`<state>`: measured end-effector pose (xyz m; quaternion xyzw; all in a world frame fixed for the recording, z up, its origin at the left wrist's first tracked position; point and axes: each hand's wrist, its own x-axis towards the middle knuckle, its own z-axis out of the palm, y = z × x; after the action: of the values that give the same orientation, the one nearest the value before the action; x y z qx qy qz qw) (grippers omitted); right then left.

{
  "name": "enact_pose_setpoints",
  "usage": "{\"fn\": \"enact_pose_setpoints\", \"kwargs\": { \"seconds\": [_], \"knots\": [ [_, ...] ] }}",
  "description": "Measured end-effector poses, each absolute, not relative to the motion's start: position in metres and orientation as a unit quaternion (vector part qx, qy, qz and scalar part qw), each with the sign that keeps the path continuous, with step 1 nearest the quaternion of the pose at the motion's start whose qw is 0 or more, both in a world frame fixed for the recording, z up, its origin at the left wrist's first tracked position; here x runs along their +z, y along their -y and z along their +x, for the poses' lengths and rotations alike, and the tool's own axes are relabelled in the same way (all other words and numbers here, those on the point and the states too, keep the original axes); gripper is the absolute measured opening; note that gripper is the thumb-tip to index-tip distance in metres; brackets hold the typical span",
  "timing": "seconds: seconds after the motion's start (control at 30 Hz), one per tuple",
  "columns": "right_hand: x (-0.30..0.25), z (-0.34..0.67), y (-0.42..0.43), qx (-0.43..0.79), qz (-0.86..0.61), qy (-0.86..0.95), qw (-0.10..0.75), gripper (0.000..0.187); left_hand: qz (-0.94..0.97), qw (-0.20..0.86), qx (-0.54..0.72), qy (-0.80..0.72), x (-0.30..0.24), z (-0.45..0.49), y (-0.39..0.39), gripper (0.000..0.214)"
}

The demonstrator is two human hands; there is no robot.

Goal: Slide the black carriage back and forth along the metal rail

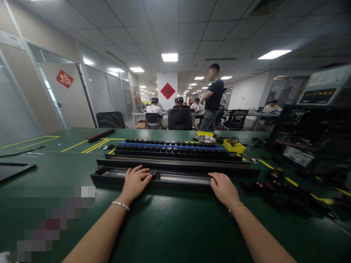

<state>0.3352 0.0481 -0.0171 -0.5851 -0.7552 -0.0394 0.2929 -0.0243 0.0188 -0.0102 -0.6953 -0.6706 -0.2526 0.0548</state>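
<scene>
A long black rail (178, 179) with a shiny metal channel lies crosswise in front of me on the green table. My left hand (136, 182) rests over its left half, fingers spread, the thumb close to a small round black part (154, 174) in the channel. Another small black part (100, 169) sits at the rail's left end. Toward the right end, my right hand (223, 187) lies on the rail with fingers extended and close together; some fingers are hidden. Just behind is a second black rail (178, 161) with a metal strip.
Farther back, a blue strip (172, 145) runs between rows of small black parts. A metal dish (206, 138) and yellow bin (234, 146) stand behind right. Dark parts (276, 182) are heaped right, beside a black equipment frame (301, 142). A black tray (16, 171) lies left. People are beyond.
</scene>
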Motion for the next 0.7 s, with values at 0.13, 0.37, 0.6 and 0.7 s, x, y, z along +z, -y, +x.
{"fn": "enact_pose_setpoints", "kwargs": {
  "seconds": [0.13, 0.37, 0.6, 0.7],
  "knots": [
    [-0.016, 0.335, -0.048, -0.034, -0.59, 0.754, 0.286, 0.038, -0.701, 0.063, -0.253, 0.664, -0.011, -0.023, -0.019, 0.029],
    [-0.016, 0.335, -0.048, -0.034, -0.588, 0.757, 0.283, 0.039, -0.706, 0.072, -0.256, 0.657, -0.011, -0.019, -0.018, 0.029],
    [-0.016, 0.335, -0.048, -0.034, -0.593, 0.755, 0.279, 0.039, -0.718, 0.069, -0.244, 0.649, -0.012, -0.015, -0.018, 0.032],
    [-0.016, 0.334, -0.048, -0.036, -0.593, 0.754, 0.279, 0.039, -0.723, 0.066, -0.24, 0.644, -0.011, -0.013, -0.017, 0.032]
  ]
}}
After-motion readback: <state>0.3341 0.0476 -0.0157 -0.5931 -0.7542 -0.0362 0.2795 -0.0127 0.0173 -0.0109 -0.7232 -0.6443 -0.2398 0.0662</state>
